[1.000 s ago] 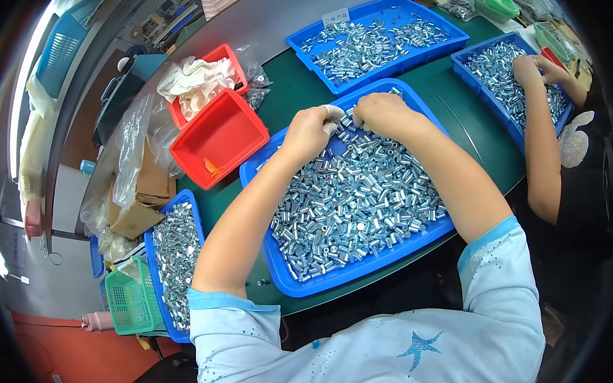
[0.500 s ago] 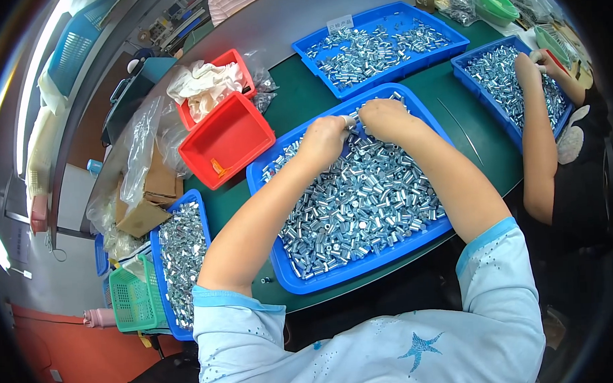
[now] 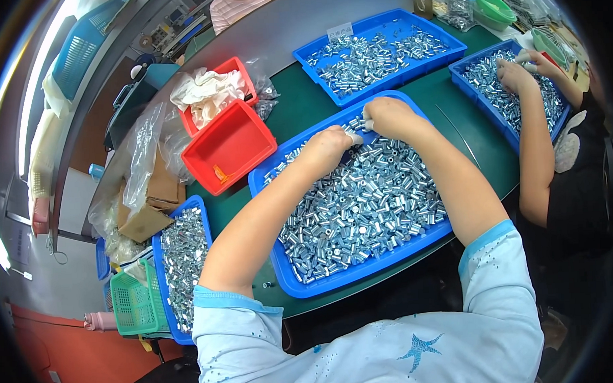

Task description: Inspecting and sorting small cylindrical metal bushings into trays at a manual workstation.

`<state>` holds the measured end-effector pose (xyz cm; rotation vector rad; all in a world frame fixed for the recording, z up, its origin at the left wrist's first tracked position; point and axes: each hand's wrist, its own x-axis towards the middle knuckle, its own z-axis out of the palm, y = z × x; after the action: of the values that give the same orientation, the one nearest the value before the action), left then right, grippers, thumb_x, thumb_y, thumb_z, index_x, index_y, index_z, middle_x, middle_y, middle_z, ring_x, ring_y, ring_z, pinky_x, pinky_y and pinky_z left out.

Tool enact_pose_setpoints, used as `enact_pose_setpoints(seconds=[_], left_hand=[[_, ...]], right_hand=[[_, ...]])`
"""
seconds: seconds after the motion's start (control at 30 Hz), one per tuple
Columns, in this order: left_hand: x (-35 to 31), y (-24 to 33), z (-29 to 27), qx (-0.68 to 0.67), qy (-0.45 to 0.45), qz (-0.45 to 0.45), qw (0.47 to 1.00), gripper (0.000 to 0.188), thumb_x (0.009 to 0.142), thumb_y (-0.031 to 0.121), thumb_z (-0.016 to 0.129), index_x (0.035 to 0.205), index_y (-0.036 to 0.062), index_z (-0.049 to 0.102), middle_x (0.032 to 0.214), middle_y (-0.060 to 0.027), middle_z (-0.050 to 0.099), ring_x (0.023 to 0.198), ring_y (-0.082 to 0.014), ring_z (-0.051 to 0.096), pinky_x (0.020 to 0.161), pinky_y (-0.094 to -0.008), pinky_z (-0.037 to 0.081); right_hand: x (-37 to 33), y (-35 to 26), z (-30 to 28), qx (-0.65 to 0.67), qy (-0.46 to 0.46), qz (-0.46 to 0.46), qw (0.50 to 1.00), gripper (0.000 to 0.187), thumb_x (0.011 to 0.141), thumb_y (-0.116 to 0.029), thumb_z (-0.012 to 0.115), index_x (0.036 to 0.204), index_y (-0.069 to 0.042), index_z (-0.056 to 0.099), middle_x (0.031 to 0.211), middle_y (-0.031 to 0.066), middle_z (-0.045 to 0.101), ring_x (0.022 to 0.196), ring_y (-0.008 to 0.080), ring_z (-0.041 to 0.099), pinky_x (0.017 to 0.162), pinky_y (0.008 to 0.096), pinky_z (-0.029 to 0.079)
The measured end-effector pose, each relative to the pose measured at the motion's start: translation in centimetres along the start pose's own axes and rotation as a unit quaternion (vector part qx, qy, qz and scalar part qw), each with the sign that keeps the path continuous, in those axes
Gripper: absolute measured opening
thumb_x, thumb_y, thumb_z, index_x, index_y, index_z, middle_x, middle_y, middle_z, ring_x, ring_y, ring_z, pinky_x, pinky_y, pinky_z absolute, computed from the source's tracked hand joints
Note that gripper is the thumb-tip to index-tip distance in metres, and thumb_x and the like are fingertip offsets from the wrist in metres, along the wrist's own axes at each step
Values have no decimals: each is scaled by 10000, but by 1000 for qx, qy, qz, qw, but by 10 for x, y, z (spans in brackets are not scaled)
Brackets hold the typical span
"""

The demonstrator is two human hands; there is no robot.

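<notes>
A large blue tray (image 3: 337,281) lies in front of me, filled with small shiny metal sleeves (image 3: 361,210). My left hand (image 3: 327,151) hangs over its far part, fingers curled together, with white coverings on the fingertips. Just right of it, my right hand (image 3: 393,117) is bent down at the tray's far side, its fingers also drawn together and a white covering showing at one fingertip. Several sleeves lie between and beneath the two hands. Whatever is pinched in either hand is hidden by the fingers.
Beyond stands another blue tray (image 3: 383,77) of metal pieces. Red bins (image 3: 229,147), one holding white cloth (image 3: 208,93), sit left. A narrow blue tray (image 3: 185,263) and green basket (image 3: 136,302) are lower left. At right, a co-worker's hands work over a blue tray (image 3: 513,106); a thin rod (image 3: 460,135) lies nearby.
Both my hands have shifted slightly to the right over the tray, fingers still curled. The co-worker's nearer hand has moved a little left over their tray. The whole view has tilted slightly.
</notes>
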<state>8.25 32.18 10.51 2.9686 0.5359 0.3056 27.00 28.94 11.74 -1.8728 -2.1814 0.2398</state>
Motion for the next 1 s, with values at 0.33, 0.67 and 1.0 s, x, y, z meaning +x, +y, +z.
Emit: enact_pose_setpoints(seconds=[0.33, 0.67, 1.0], left_hand=[[10, -5, -5, -199, 96, -136, 966, 316, 716, -17, 566, 1018, 59, 613, 930, -144, 636, 808, -299, 618, 710, -349, 488], [23, 5, -13, 45, -51, -85, 994, 183, 713, 29, 551, 884, 44, 614, 791, -140, 630, 764, -319, 610, 663, -403, 489], [28, -4, -19, 25, -87, -111, 990, 240, 686, -9, 557, 920, 12, 605, 808, -149, 642, 761, -298, 622, 664, -366, 494]], right_hand=[[2, -9, 4, -58, -19, -31, 998, 176, 704, -41, 562, 859, -29, 646, 930, 162, 632, 907, 300, 607, 751, 402, 494], [3, 5, 0, 11, 5, -15, 1000, 159, 714, -68, 573, 852, -26, 640, 910, 171, 628, 891, 317, 600, 745, 411, 476], [3, -2, -6, 10, -34, -4, 999, 153, 722, -96, 572, 841, -30, 642, 894, 178, 629, 876, 322, 601, 736, 411, 478]])
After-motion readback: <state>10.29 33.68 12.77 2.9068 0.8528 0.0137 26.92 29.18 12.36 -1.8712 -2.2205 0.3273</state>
